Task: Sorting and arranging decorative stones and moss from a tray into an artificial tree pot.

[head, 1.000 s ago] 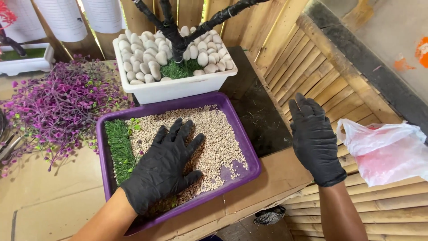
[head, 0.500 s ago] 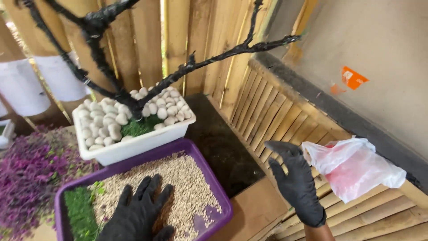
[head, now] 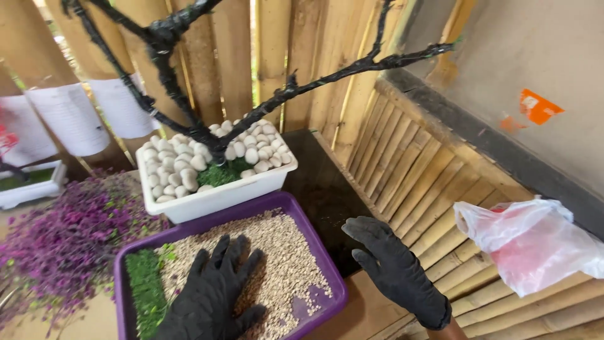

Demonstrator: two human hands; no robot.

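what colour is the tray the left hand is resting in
Purple: the tray under the left hand shows best in the head view.

A craft workshop for artificial plants is showing here: a bamboo slat wall [head: 402,164] is standing behind a white planter [head: 214,195] holding pebbles and a black wrapped tree [head: 189,107], with purple foliage [head: 56,239] lying left of it.

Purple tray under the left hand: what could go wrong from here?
The purple tray sits with its corner close to the bench edge; the left hand pressing on the gravel could tip or slide it. Gravel may spill over the low rim. The raised right hand hovers near the plastic bag and could snag it.
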